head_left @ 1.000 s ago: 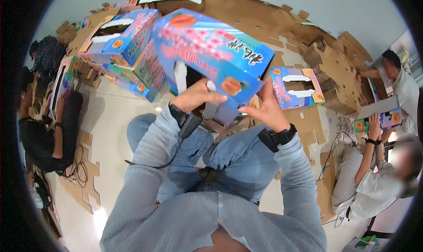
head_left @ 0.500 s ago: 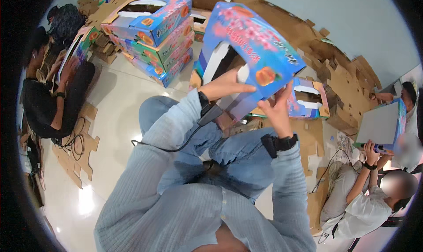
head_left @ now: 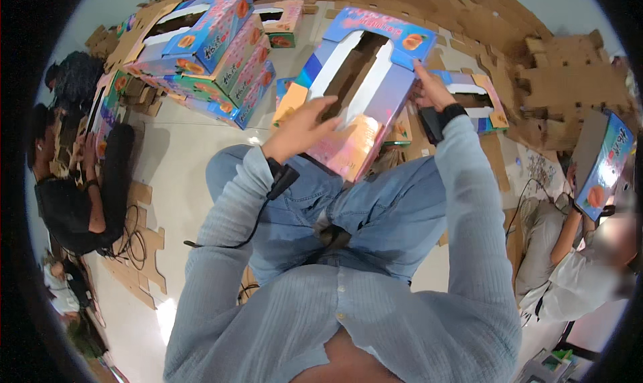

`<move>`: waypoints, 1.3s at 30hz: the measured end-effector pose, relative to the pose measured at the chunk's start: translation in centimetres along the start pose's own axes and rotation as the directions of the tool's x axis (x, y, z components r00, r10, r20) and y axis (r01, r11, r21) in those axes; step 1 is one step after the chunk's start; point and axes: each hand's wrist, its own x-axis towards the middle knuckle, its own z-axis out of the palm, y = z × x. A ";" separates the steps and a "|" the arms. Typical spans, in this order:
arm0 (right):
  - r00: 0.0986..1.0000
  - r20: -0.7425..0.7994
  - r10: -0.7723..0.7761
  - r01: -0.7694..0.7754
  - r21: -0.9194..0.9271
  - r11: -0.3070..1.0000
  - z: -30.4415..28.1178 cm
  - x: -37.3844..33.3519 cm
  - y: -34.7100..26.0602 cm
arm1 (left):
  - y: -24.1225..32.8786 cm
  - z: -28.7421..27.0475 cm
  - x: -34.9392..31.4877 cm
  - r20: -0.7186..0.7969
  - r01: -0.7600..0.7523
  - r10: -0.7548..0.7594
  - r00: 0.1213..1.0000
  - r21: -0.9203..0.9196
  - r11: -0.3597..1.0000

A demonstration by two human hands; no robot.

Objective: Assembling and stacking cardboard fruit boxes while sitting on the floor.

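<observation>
Above the knees of the seated person, a blue carton printed with peaches and pink blossom is held tilted, its slotted top panel turned toward the camera. The left hand is laid against the carton's near left edge, the fingers spread and slightly curled over the cardboard. The right hand is closed on the carton's far right corner, the thumb on the face and the fingers hidden behind the edge, so their grip cannot be told in full. A black band is worn on each wrist, and a cable is seen running from the left one down over the jeans.

Left of the carton, a stack of like cartons is piled on the floor. Just behind the carton, to its right, another open carton is lying. Farther right of the carton, brown cardboard blanks are heaped against the wall. Well to the left of the carton, a person in black is seated on the floor; well to the right, a person in white is seated with a carton raised.
</observation>
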 end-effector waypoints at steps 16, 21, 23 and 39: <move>0.980 -0.162 -0.114 0.166 0.359 0.918 9.6 -14.4 7.1 | -2.8 8.9 8.4 0.056 0.282 -0.337 0.940 0.430 0.858; 0.945 -0.325 -0.022 0.131 0.315 0.940 11.2 -13.5 11.0 | -3.3 7.9 9.2 0.148 0.342 -0.403 0.903 0.320 0.883; 0.948 -0.310 -0.067 0.162 0.292 0.943 10.9 -12.9 11.7 | -2.4 7.3 8.2 0.198 0.295 -0.297 0.934 0.039 0.955; 0.895 0.021 -0.445 0.445 -0.011 0.895 9.0 -17.5 6.6 | 2.9 3.9 0.8 0.448 0.415 -0.114 0.887 -0.664 0.622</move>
